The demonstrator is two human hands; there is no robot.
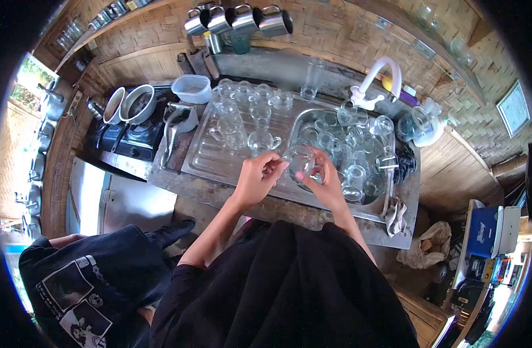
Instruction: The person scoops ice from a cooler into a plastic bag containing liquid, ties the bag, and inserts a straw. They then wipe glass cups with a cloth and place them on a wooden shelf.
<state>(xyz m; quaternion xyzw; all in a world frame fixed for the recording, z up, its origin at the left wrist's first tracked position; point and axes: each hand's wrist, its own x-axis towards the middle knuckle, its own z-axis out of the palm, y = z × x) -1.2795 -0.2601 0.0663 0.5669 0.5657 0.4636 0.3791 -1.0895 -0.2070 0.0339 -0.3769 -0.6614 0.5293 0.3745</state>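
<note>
- The left hand and right hand are both closed on one glass cup. The left fingers pinch its rim and the right palm wraps its far side. The cup is held over the near left corner of the basin.
- The front edge of the tabletop runs just below the wrists, and the person's dark clothing presses close to it.
- The drainboard has a bare ribbed strip at its near left. Its back half is crowded with upturned glasses.
- The white tap arches over the back of the basin.
- Four steel mugs hang in a row on the wall.
- Also here are two pans on the stove, one plastic tub, one tall glass and one rag.
- The glasses in the basin overlap and are clear, so no sure count is possible. They number well over ten.
- Another person stands at the lower left, partly cut off by the lens rim.
</note>
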